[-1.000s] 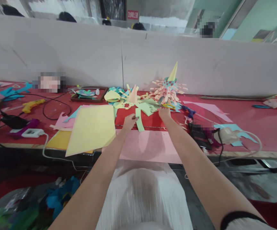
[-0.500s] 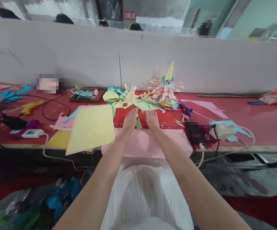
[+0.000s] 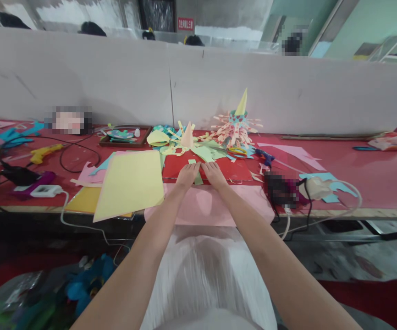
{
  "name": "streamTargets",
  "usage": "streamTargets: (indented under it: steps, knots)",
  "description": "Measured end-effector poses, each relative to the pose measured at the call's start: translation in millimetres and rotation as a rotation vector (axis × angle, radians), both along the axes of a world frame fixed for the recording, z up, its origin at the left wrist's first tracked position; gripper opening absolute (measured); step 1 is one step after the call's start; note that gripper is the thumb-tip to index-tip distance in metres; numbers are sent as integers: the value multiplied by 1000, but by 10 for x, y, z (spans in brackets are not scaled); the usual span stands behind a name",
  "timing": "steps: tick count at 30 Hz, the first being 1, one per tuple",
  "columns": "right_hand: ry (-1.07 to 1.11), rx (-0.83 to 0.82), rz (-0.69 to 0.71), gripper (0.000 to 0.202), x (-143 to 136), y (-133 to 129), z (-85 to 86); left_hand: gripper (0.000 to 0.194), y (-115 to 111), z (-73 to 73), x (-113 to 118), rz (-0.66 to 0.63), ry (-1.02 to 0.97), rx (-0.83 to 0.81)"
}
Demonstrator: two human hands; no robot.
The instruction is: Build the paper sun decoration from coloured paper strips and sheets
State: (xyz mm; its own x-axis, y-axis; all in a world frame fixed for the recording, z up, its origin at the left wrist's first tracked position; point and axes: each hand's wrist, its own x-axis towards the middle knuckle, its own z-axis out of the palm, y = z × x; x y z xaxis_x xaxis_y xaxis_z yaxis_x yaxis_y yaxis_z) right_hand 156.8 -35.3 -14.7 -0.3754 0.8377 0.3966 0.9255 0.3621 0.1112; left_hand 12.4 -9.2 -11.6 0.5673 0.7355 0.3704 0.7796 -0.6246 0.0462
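Note:
My left hand (image 3: 186,175) and my right hand (image 3: 215,174) meet over a flat red board (image 3: 239,170) in front of me. Both are closed, their fingertips close together on a light green paper strip (image 3: 198,179). One end of the strip shows below the fingers, and a small pale green bit (image 3: 192,161) sticks out above my left hand. The fingers hide the middle. A pink paper sheet (image 3: 205,201) lies under my wrists at the table edge. Just beyond the board are green paper scraps (image 3: 207,151) and a pale pink paper cone (image 3: 187,136).
A large yellow sheet (image 3: 131,183) lies at left, near a yellow glue gun (image 3: 43,153). Yellow-handled scissors (image 3: 237,152) and a blue glue gun (image 3: 264,157) are at right. A cone-topped paper figure (image 3: 239,121) stands at the back. Cords (image 3: 351,185) hang over the edge.
Both hands have drawn slightly toward me and closer together, fingers now bunched over the green strip. A small pale green bit now shows above my left hand.

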Motion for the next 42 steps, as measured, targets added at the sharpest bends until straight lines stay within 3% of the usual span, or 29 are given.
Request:
streamTargets:
  steps: [4,10,16,21,27,42]
  knots:
    - [52,56,33,36,36,35,-68,28,15,-27,-14,51,-35,-2]
    - [273,243,-214,31,113,69,-165,23,54,-11,-47,46,-187,0]
    - [265,243,-160,30,123,76,-180,22,46,-2,-82,86,-364,13]
    - [255,207,-147,32,125,83,-179,24,87,-58,-89,3,-312,-21]
    - [227,169,-118,33,131,93,-182,26,107,-74,-89,-9,-374,-42]
    - [182,141,-117,34,101,67,-140,24,78,-56,-59,79,-209,-12]
